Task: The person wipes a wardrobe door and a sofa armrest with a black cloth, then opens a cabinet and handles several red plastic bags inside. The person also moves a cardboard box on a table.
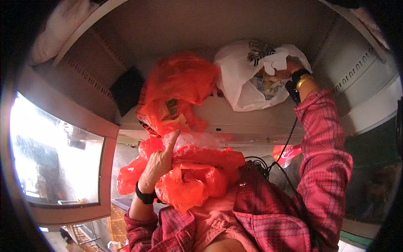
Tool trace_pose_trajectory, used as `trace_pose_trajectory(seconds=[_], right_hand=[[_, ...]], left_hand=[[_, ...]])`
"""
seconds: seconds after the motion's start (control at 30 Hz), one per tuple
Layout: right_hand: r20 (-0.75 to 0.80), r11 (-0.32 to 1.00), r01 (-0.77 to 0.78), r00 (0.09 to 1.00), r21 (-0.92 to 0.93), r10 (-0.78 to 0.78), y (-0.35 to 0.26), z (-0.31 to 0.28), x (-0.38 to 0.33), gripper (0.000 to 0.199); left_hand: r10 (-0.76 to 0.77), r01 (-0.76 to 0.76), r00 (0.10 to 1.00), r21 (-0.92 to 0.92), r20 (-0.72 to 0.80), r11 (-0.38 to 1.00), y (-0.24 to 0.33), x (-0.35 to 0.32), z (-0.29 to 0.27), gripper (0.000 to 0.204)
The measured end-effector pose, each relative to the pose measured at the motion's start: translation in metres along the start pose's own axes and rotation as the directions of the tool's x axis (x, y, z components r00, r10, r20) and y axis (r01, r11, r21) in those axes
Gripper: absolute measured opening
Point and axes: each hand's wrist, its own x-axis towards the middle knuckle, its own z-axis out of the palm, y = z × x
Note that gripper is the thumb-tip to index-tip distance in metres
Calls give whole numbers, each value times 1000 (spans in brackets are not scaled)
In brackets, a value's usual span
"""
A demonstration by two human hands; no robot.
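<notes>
My left hand (157,166) is closed round a bundle of crumpled red plastic bags (184,187) held against my chest; its thumb points up and the other fingers are hidden by the plastic. On the shelf in front, a filled red plastic bag (180,80) slumps with something yellow and green showing through its side. To its right stands a white plastic bag (237,75) with a dark print and packets (270,86) inside. My right hand (295,66) reaches into the mouth of this white bag, and its fingers are mostly covered by the plastic.
The bags sit in a grey metal cabinet (210,21) with slotted side walls. A dark flat piece (127,90) leans at the left wall. An open glass-paned door (58,151) is at left. A black cable (291,134) hangs beside my right arm.
</notes>
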Motion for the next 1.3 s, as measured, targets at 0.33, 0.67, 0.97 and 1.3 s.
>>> trace_pose_trajectory(seconds=[0.33, 0.67, 0.97, 1.3], right_hand=[[-96, 984, 163, 981, -64, -169, -55, -85, -43, 28], [-448, 967, 222, 857, -126, -255, -27, -60, 18, 39], [95, 947, 122, 991, -296, -97, -117, -60, -51, 29], [-92, 813, 497, 865, 303, -494, -237, 31, 3, 30]], left_hand=[[10, -12, 1000, -72, -26, 997, -16, -3, 3, 91], [33, -34, 999, -88, -4, 996, -19, 0, 0, 93], [-58, 61, 998, -90, 34, 994, -14, -3, -13, 83], [54, -57, 998, -228, -17, 972, -11, -3, -8, 66]])
